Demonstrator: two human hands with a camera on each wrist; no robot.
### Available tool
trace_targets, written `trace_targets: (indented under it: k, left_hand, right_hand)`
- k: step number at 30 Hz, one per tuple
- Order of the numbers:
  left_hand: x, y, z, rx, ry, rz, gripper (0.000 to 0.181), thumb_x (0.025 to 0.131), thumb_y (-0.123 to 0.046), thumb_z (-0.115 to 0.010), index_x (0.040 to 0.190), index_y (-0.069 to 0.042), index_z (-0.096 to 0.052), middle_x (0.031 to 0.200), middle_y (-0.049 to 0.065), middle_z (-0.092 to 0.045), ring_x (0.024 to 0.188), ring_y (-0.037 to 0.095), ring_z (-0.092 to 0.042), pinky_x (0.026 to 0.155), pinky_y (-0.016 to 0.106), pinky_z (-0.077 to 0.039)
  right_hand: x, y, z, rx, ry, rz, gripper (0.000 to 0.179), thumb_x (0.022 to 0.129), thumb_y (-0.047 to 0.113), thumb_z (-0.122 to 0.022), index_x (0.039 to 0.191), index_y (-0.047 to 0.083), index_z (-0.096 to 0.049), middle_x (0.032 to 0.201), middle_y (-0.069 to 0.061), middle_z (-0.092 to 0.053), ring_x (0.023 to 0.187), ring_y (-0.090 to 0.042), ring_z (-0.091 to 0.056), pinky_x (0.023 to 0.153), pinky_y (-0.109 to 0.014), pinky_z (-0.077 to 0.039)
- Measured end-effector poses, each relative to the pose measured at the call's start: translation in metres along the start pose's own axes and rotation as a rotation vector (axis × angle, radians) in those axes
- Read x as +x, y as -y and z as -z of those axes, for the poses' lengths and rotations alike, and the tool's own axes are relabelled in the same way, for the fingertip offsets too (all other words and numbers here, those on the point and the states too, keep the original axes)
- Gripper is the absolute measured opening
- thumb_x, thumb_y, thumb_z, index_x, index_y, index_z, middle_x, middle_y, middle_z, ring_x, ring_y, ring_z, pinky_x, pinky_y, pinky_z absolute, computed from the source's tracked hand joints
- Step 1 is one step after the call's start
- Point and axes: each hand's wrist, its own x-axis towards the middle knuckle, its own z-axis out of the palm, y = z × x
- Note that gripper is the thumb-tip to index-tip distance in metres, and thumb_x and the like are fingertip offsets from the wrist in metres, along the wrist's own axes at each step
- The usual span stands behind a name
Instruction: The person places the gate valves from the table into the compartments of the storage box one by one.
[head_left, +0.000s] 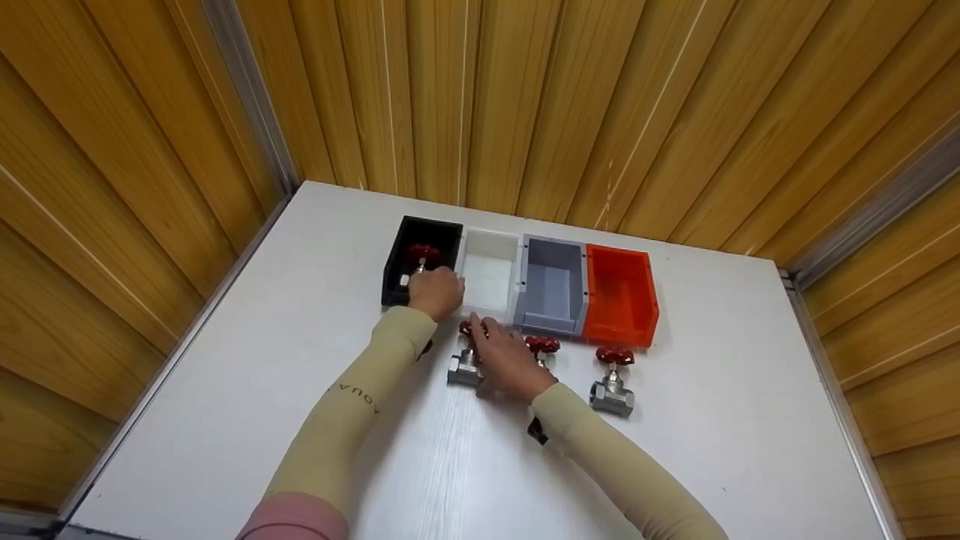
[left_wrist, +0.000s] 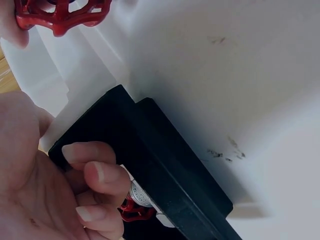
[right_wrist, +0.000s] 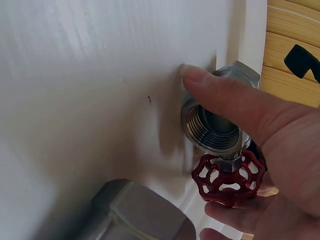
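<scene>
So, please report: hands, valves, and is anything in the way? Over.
Left hand at black bin, grip unclear. One valve inside. Right hand gripping second valve. Third valve partly hidden behind it; no obstruction seen.

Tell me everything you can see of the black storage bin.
The black storage bin is open-topped, looks plastic, has a stepped edge and stands upright on the white table. It ends the row at left, beside the white bin. Inside is a metal valve with a red handwheel. The left hand is over its near end; contact is unclear.
</scene>
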Motion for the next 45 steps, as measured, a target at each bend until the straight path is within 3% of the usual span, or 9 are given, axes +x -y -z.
trace_targets:
  k: [6, 13, 27, 38, 45]
  left_hand:
    - [-0.002, 0.001, -0.001, 0.002, 0.001, -0.002, 0.05, 0.103, -0.04, -0.038, 0.101, 0.0, -0.069, 0.099, 0.013, -0.07, 0.085, 0.032, -0.07, 0.073, 0.047, -0.056]
    - [-0.004, 0.0, 0.001, -0.019, 0.013, 0.005, 0.049, 0.103, -0.039, -0.039, 0.102, 0.0, -0.069, 0.1, 0.013, -0.07, 0.088, 0.032, -0.069, 0.075, 0.047, -0.055]
    - [-0.004, 0.0, -0.002, -0.055, 0.0, 0.021, 0.047, 0.102, -0.039, -0.042, 0.102, 0.0, -0.069, 0.1, 0.014, -0.07, 0.09, 0.034, -0.069, 0.078, 0.048, -0.054]
    - [-0.004, 0.0, 0.003, -0.024, -0.015, 0.015, 0.049, 0.102, -0.04, -0.041, 0.099, 0.0, -0.069, 0.095, 0.014, -0.071, 0.085, 0.032, -0.07, 0.075, 0.047, -0.056]
    - [-0.003, 0.0, 0.003, -0.011, 0.014, 0.008, 0.051, 0.103, -0.041, -0.037, 0.098, -0.001, -0.068, 0.096, 0.012, -0.069, 0.086, 0.032, -0.07, 0.073, 0.046, -0.055]
  right_hand:
    - [-0.001, 0.0, -0.003, -0.039, -0.028, 0.013, 0.107, 0.068, 0.013, -0.084, 0.153, 0.004, -0.019, 0.146, -0.019, -0.039, 0.133, -0.036, -0.043, 0.112, -0.05, -0.032]
    - [-0.001, -0.003, -0.006, 0.002, -0.048, 0.041, 0.12, 0.058, 0.023, -0.091, 0.152, 0.002, -0.02, 0.145, -0.019, -0.04, 0.129, -0.036, -0.046, 0.11, -0.046, -0.036]
    - [-0.004, -0.006, -0.009, 0.122, -0.038, 0.042, 0.124, 0.056, 0.025, -0.093, 0.152, -0.002, -0.019, 0.154, -0.022, -0.029, 0.142, -0.036, -0.032, 0.117, -0.041, -0.028]
    - [-0.004, -0.006, -0.005, 0.162, -0.062, 0.066, 0.125, 0.054, 0.023, -0.093, 0.152, -0.001, -0.02, 0.152, -0.017, -0.031, 0.14, -0.032, -0.035, 0.114, -0.036, -0.032]
    - [-0.002, -0.008, 0.001, 0.14, -0.079, 0.084, 0.119, 0.057, 0.022, -0.092, 0.151, -0.002, -0.022, 0.149, -0.016, -0.035, 0.137, -0.031, -0.04, 0.112, -0.037, -0.037]
